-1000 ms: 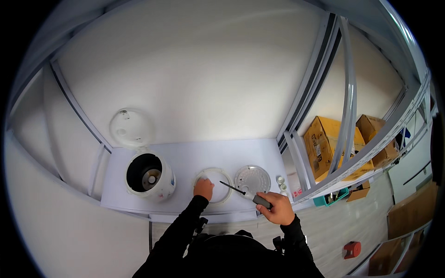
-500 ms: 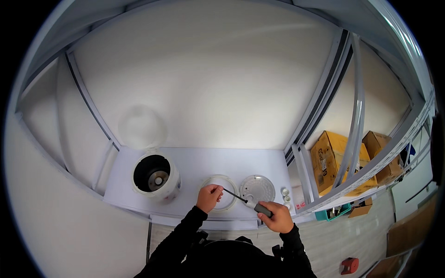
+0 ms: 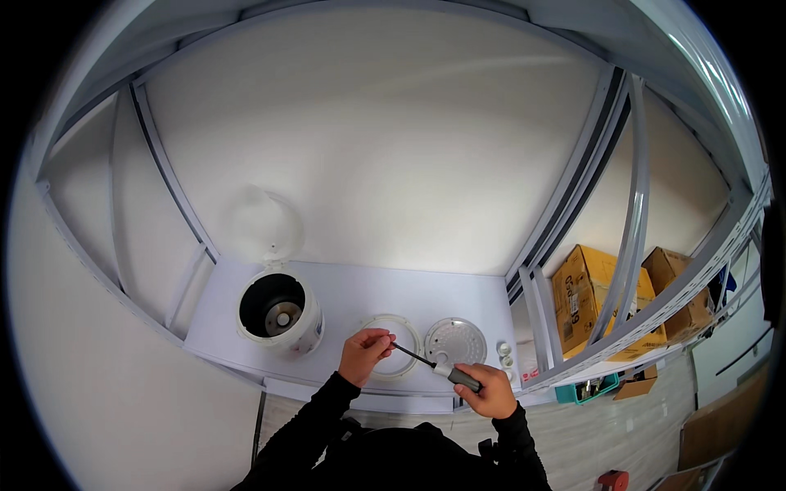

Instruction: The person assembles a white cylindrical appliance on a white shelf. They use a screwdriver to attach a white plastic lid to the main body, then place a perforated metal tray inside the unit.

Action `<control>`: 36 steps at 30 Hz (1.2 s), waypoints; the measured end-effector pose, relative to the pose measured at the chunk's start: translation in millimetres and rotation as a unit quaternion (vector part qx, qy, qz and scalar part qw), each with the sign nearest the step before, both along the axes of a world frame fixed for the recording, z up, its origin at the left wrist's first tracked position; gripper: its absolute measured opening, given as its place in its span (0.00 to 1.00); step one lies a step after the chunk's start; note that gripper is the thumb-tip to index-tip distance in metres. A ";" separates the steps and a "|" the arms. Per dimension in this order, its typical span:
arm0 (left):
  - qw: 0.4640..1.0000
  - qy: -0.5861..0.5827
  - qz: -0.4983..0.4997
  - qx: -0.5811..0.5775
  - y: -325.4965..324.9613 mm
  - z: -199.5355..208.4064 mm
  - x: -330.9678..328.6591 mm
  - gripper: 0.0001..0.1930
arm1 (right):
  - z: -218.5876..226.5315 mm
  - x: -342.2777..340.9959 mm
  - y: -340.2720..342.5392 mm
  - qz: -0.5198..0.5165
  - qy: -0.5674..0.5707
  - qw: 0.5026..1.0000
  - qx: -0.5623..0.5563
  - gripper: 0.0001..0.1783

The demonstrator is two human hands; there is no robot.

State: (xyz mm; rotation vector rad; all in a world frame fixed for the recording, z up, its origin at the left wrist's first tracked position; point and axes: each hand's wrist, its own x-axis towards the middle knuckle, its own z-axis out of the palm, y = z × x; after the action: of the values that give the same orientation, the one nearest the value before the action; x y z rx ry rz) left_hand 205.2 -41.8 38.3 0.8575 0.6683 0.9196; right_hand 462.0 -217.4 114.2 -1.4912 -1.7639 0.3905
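My right hand (image 3: 491, 393) is closed round the grey handle of a screwdriver (image 3: 465, 377), its thin dark shaft pointing up and left. At the shaft's tip, my left hand (image 3: 365, 357) is closed in a pinch; whatever sits between those fingertips is too small to make out. Beneath the hands a white ring (image 3: 416, 350) lies on the white table (image 3: 393, 282). Just right of it is a round, dotted grey-silver disc (image 3: 458, 339). To the left stands a white rice cooker (image 3: 309, 327) with a raised lid (image 3: 266, 225) and a dark inside with a metal plate.
Several small round white pieces (image 3: 504, 350) stand near the table's right edge. Beyond the right-hand metal frame (image 3: 634, 204) are a yellow cardboard box (image 3: 585, 295), a brown box (image 3: 684, 303) and a teal basket (image 3: 594, 391). A red object (image 3: 614, 479) lies on the floor.
The view has shifted slightly, so the surroundings sit lower. Both hands hold nearly the same pose, with the screwdriver still between them.
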 end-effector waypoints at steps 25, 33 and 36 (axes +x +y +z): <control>0.999 -0.014 -0.025 0.029 -1.4 29.0 14.5 0.10 | 14.6 -4.0 -3.1 -0.048 -0.036 0.997 0.050 0.25; 0.998 -0.033 0.011 0.046 4.3 48.1 7.9 0.10 | 18.3 -20.0 12.2 -0.025 -0.008 0.998 0.048 0.25; 0.997 -0.054 0.011 0.047 6.7 55.5 2.3 0.09 | 17.9 -26.5 21.9 -0.001 0.040 0.999 0.027 0.22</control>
State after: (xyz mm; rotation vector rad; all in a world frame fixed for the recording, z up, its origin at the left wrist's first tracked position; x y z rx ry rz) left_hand 207.5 -35.1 93.7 0.8794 0.5449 1.0156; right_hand 435.5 -195.5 132.1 -1.4202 -1.6980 0.3943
